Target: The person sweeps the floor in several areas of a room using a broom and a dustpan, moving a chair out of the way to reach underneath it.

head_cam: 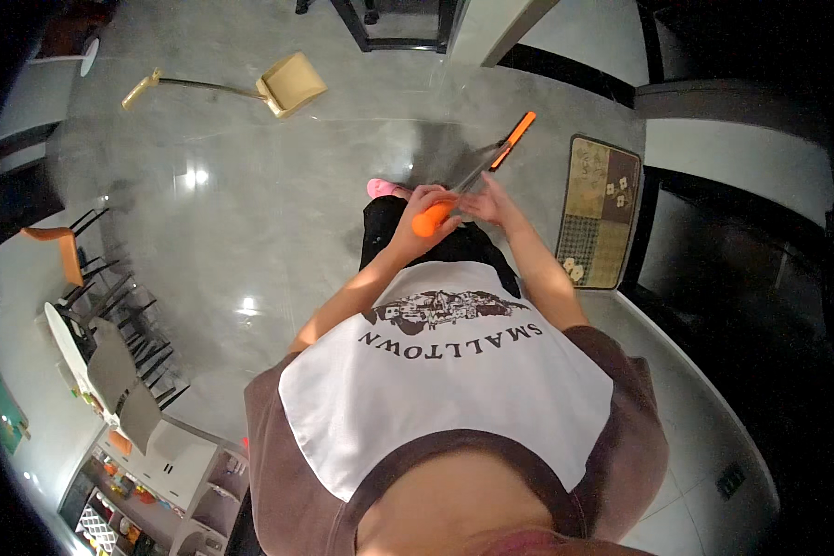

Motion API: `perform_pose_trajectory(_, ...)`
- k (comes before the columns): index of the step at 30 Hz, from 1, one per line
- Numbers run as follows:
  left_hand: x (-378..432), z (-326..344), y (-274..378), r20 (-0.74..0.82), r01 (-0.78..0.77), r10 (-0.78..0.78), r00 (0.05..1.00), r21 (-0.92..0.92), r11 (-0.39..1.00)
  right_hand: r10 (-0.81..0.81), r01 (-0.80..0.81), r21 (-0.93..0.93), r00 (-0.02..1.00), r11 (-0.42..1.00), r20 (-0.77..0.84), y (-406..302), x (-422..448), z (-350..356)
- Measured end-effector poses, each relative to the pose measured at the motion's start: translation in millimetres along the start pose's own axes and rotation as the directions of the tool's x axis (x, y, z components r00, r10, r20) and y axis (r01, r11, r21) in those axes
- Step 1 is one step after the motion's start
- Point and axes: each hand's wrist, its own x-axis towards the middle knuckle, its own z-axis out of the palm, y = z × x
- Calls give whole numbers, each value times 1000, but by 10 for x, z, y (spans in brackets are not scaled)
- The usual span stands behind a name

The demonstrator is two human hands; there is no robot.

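A broom with an orange grip [434, 219], a thin grey shaft [474, 175] and an orange head edged in black [514, 140] slants away from me over the floor. My left hand [420, 217] is wrapped around the grip, whose rounded end faces up at me. Beside the shaft, just below the left hand's grip, is my right hand [490, 200]. Its fingers are apart and their tips lie close to the shaft; whether they touch it is unclear. Under the hands are black trousers [382, 226] and a pink shoe [383, 187].
A beige long-handled dustpan [295, 82] lies on the glossy grey floor [250, 181] ahead to the left. A patterned doormat [600, 215] lies at right, by a dark doorway. Left stand an orange chair [69, 254], a white table [66, 340] and shelves [212, 486]. A black metal frame [403, 46] stands ahead.
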Motion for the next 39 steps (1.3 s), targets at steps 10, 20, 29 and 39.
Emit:
perform_pose_trajectory(10, 102, -517, 643, 18, 273, -295, 955, 323, 906, -241, 239, -31, 963, 970, -122, 78, 1142, 268)
perform_pose_trajectory(20, -132, -933, 332, 226, 210, -440, 869, 636, 742, -207, -15, -857, 968, 515, -142, 466, 2138, 538)
perform_pose_trajectory(29, -622, -2919, -77, 162, 305, -591, 791, 732, 609, -129, 35, -698, 988, 715, -82, 1699, 1092, 2983)
perform_pose_trajectory(39, -1195, -4351, -17, -22, 378, -534, 845, 732, 567, -227, 180, -446, 972, 877, -55, 2742, 968, 4488)
